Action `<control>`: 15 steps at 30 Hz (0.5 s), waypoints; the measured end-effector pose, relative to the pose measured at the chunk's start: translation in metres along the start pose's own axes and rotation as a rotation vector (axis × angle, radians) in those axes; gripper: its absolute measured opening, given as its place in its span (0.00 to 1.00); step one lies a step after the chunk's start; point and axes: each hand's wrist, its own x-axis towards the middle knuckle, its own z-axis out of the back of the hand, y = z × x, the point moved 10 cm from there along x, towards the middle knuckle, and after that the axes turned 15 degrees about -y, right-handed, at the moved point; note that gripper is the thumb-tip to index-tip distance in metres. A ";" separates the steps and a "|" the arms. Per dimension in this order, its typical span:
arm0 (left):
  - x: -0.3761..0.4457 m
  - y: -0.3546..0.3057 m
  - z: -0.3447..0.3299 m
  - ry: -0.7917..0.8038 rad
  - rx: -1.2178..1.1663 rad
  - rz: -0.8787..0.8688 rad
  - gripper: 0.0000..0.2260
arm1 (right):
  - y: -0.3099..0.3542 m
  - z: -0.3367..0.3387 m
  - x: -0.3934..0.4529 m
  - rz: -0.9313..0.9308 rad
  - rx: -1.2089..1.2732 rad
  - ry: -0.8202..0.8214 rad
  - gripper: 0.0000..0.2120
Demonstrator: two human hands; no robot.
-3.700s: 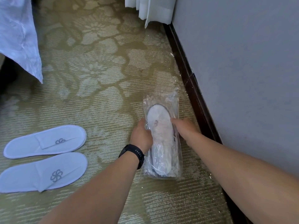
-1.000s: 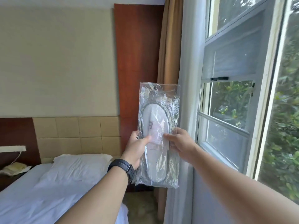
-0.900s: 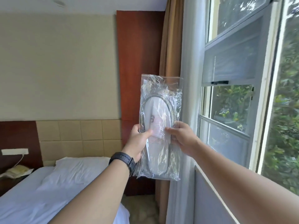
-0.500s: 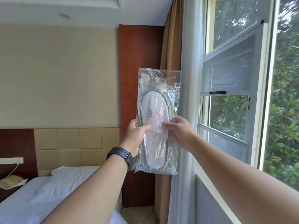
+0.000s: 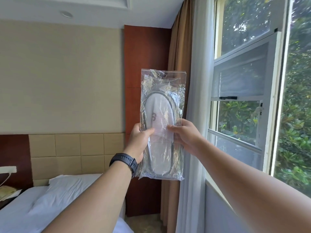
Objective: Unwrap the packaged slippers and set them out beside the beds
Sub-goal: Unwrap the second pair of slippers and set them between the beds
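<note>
The person is holding a clear plastic package (image 5: 162, 125) of white slippers (image 5: 159, 132) upright at arm's length, in front of a reddish wood wall panel (image 5: 146, 56) and just beside a sheer white curtain (image 5: 198, 98). The left hand (image 5: 138, 142) is gripping the package's left edge about halfway up, its thumb (image 5: 149, 132) pressing on the front of the wrapper and the remaining fingers wrapping behind it. The right hand (image 5: 185, 136) is grasping the right edge at about the same height, thumb (image 5: 173, 127) on the front, the other fingers behind. The two thumbs are lying close together over the slipper's upper without touching. The wrapper is crinkled and is looking unopened, with a flat empty strip at its top; a grey logo (image 5: 153, 118) is showing on the slipper through the plastic, and a dark rim is outlining the sole. A black wristband (image 5: 125, 162) is sitting on the left wrist. Below and to the left, a bed (image 5: 33, 207) with white sheets and a white pillow (image 5: 74, 184) is lying against a tan padded headboard (image 5: 67, 155). A tan drape (image 5: 178, 56) is hanging between the wood panel and the sheer curtain. To the right, a window (image 5: 244, 81) is showing green foliage outside.
</note>
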 end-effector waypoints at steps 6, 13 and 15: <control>-0.007 -0.010 0.016 -0.012 -0.007 -0.011 0.18 | 0.006 -0.011 -0.013 0.001 -0.012 0.007 0.07; -0.041 -0.025 0.028 -0.082 0.009 0.003 0.36 | 0.005 -0.012 -0.025 -0.023 0.046 0.089 0.08; -0.052 -0.030 0.030 -0.107 0.010 0.000 0.37 | 0.007 -0.011 -0.031 -0.025 0.046 0.123 0.09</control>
